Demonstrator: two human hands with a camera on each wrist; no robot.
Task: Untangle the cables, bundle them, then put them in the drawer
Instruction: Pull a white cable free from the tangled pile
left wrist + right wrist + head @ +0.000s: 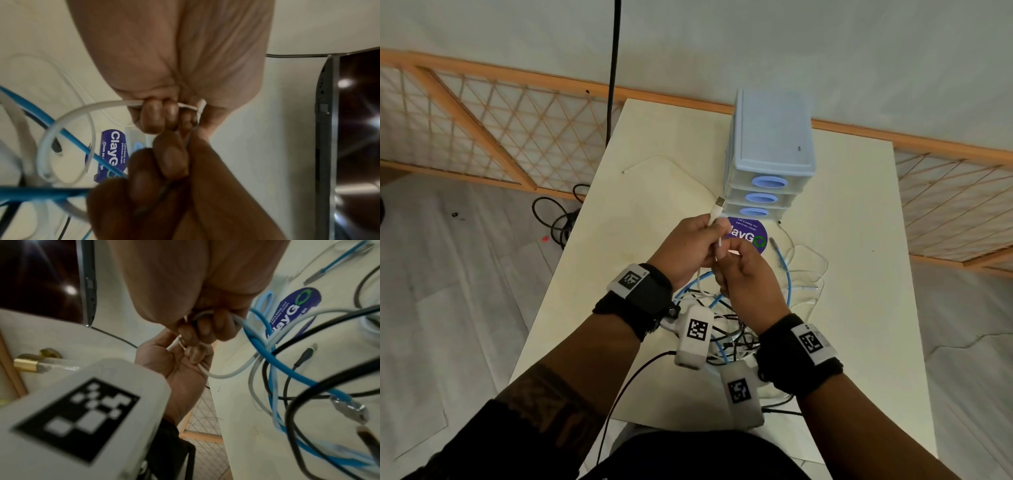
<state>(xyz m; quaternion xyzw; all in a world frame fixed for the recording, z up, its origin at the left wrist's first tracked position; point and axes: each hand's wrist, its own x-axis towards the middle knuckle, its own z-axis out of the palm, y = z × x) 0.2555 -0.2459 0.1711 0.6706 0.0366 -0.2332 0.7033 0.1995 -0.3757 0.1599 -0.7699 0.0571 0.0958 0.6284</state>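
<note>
Left hand (685, 246) gripped white USB cable (714, 219) near plug, fingers curled; right hand (743, 274) pinched same cable just below, likely to draw it free of tangle (726, 329) at desk (859, 274) near edge. Drawer unit (770, 161) shut, at far edge.

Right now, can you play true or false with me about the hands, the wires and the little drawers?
1. Both hands hold the white cable. True: the left hand and the right hand both grip it.
2. The bottom drawer is pulled open. False: all three drawers of the drawer unit are shut.
3. A blue cable lies in the pile on the table. True.
4. The sticker is red. False: it is purple.
</note>
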